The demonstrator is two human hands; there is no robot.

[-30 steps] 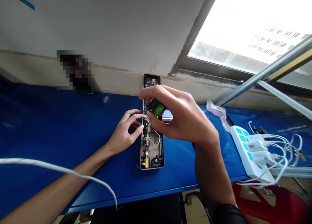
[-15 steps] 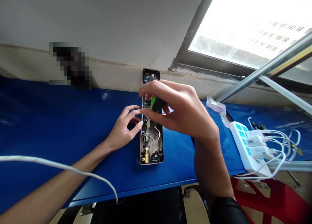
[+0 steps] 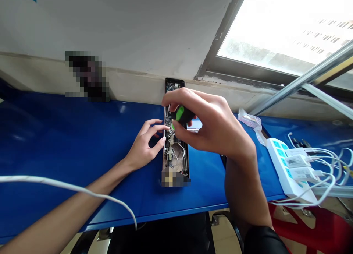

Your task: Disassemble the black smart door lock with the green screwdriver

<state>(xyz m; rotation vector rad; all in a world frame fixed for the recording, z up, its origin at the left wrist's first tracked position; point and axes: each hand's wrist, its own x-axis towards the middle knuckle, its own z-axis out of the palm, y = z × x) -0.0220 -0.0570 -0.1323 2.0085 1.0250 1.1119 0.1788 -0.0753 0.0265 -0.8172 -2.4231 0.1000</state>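
**Still Over the Open Casing (image 3: 178, 164), Screwdriver (image 3: 182, 114) in Hand**

Has the casing lengthwise on the blue table (image 3: 68, 136), near end toward the body, far end overlapping the wall (image 3: 132, 86) in this view. Shows metal parts and a curling white wire (image 3: 182, 150) inside; blurs into blocks at the near end, sharp half a second ago.

Grasps the green-and-black screwdriver in the right hand (image 3: 211, 118), thin shaft angled down toward the casing's middle. Differs from half a second ago in the grip: handle turned, green patch facing the camera more squarely, thumb drawn back from the left fingertips, shaft in view.

Keeps the left hand (image 3: 145, 143) in much the same pose, fingers parted and bent, tips at the casing's left edge; cannot tell whether pinching or merely resting.

Beyond the right hand, right of the casing, partly hides a pale flat object (image 3: 193, 124). Farther right, shows a clear plastic wrapper (image 3: 250, 121), then a white power strip (image 3: 281, 162) with adapters plugged in.
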